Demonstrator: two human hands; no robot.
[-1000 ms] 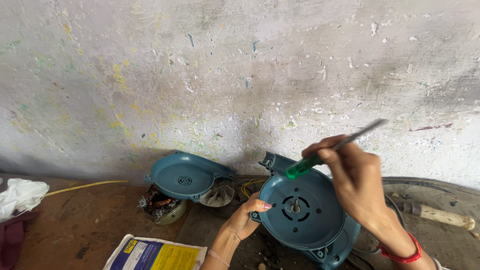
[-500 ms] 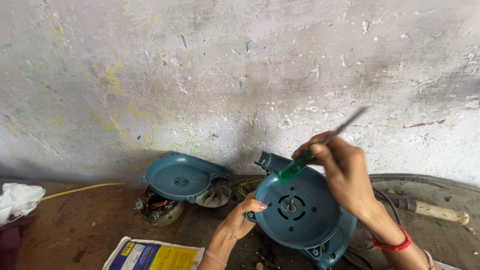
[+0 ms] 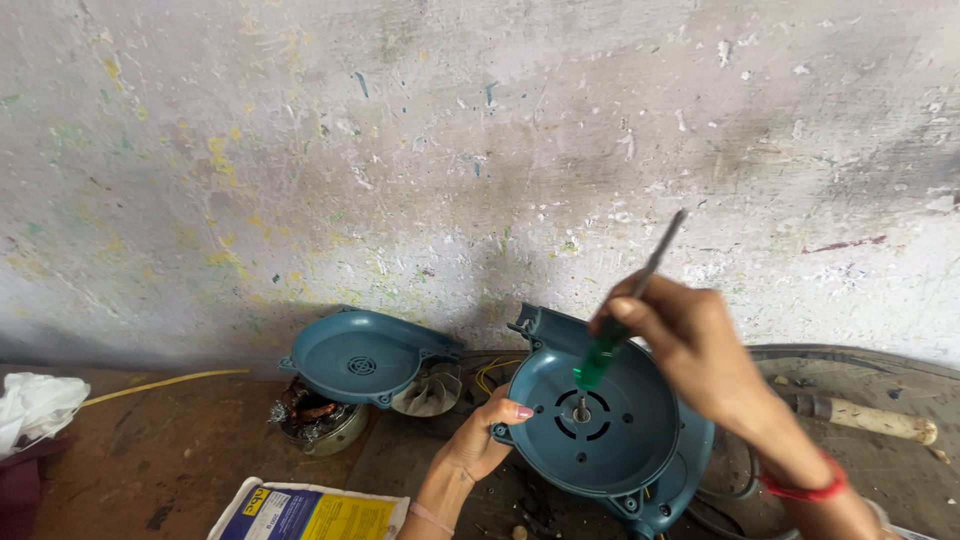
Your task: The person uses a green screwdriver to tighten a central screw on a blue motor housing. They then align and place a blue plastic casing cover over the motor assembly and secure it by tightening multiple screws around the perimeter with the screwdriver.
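Blower housing (image 3: 600, 430) lower centre-right, open side up, shaft at centre. Left hand (image 3: 480, 440) grips housing rim, fingers curled over edge. Right hand (image 3: 690, 335) closed around screwdriver (image 3: 625, 315), green handle down near shaft, blade up toward wall. Step looks like: tool being turned round in hand; next needs tip down onto fastener. Second cover (image 3: 365, 358) left of centre, leaning on wall. Packet (image 3: 310, 510) bottom left: flat, white edge, blue-yellow label.
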